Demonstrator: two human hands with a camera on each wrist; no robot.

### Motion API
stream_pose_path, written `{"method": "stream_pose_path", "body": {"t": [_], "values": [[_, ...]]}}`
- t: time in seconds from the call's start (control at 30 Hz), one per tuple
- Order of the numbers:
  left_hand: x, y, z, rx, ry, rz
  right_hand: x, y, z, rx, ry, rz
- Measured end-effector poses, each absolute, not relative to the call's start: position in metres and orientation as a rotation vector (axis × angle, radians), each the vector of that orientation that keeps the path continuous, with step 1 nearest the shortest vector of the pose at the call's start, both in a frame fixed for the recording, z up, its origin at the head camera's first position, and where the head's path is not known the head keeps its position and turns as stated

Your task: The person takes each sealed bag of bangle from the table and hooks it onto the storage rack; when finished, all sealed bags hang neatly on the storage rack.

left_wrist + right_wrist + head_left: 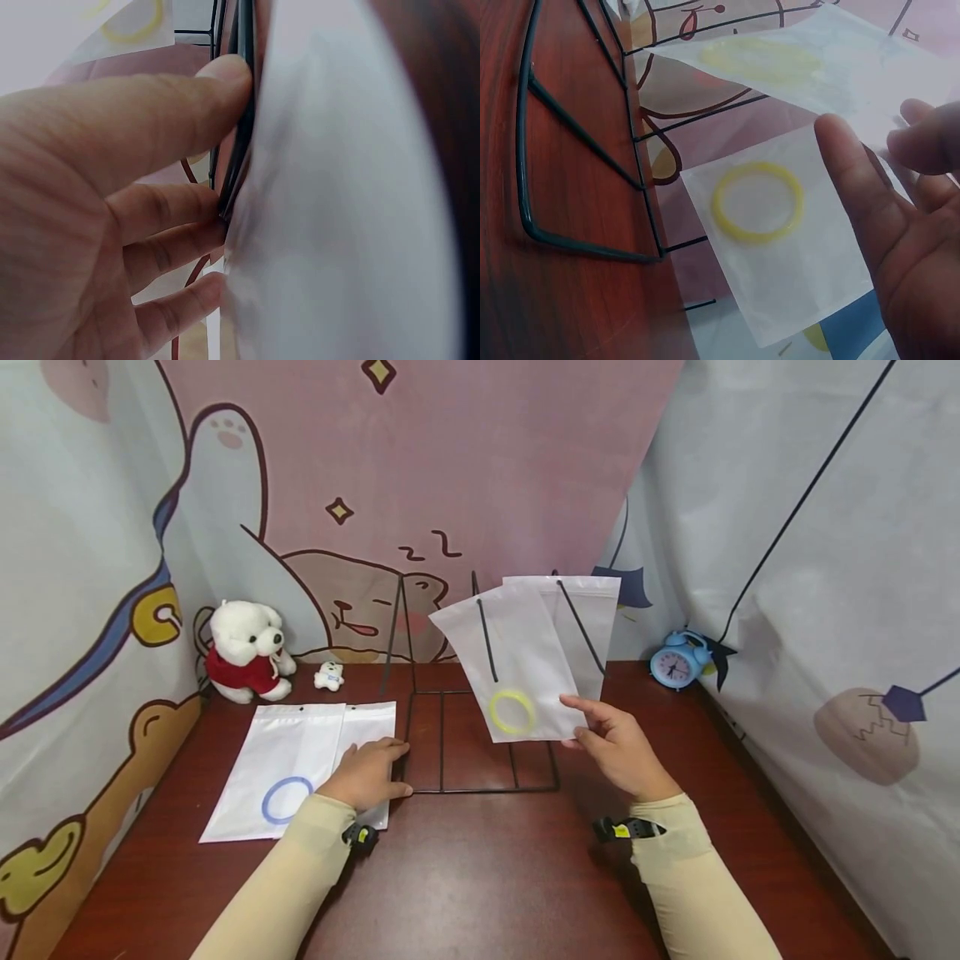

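A white zip bag (517, 660) showing a yellow ring (512, 712) hangs tilted from a prong of the black wire rack (442, 735). My right hand (618, 747) pinches this bag at its lower right edge. Behind it hangs another white bag (592, 618); the right wrist view shows a yellow ring (757, 240) on that rear bag (802, 292). With fingers fairly straight and spread, my left hand (367, 772) touches the rack's left side. In the left wrist view, my thumb and fingertips meet the black wire (241, 127). White bags (281, 743) lie beneath and beside that hand, one showing a blue ring (287, 779).
The rack has an unoccupied prong (392, 627) on its left. A white plush dog (247, 652) in red and a small white bear figure (329, 676) sit at the back left. A blue alarm clock (678, 660) stands back right, near the cloth wall (810, 610).
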State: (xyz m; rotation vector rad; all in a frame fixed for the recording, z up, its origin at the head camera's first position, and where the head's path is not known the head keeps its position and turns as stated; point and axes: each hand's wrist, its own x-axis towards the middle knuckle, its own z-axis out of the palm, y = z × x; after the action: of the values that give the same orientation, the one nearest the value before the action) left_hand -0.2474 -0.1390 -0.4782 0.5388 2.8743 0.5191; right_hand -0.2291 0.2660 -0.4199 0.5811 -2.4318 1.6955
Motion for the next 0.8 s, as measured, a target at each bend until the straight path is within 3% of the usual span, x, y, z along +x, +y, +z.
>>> {"method": "stream_pose_path", "body": {"t": [0.8], "values": [[-0.248,-0.139,-0.481,0.532,2.876,0.516,-0.231,0.24,-0.435,0.612,-2.086,1.975]]}}
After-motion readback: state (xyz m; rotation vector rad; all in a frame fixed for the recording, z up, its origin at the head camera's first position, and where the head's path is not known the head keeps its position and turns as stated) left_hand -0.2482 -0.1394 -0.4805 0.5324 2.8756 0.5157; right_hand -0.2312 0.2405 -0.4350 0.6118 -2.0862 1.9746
